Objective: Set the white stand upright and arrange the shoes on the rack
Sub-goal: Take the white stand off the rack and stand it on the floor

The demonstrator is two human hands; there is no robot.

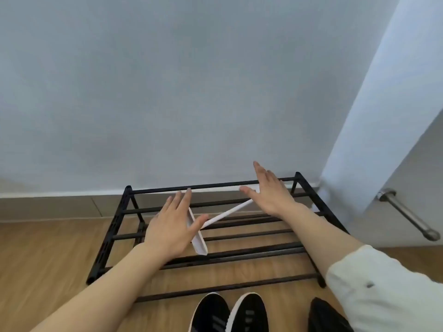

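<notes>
A: Over the top rails of the rack point(309, 200), both hands hover palm down. The left hand point(171, 226) has its fingers spread wide and grips nothing.

B: And the other one?

A: The right hand point(269, 190) is flat too, fingers loosely apart, thumb stuck out toward the left hand. It holds nothing either.

B: Where is the white stand?

A: The white stand point(197, 238) lies tipped over on the rack's top rails, between and under the two hands. One flat white piece runs from under the left hand's fingers down to just right of its thumb. A thin white rod slants up from the left thumb toward the right hand's palm.

B: Is either hand touching it?

A: I cannot tell. The left thumb crosses over where the rod meets the flat piece, and the rod's far end slips out of sight under the right hand.

B: What sits nearer than the hands?

A: On the wooden floor point(48, 255), just in front of the rack's near rail, stands a pair of black shoes point(229, 312) with white edges, toes pointing at the rack. A third dark shoe point(326, 315) lies to their right, under the right forearm's white sleeve point(383, 288).

B: And beyond the hands?

A: A pale wall point(167, 92) behind the rack, and to the right of the right hand a white door with a metal handle point(407, 214).
</notes>
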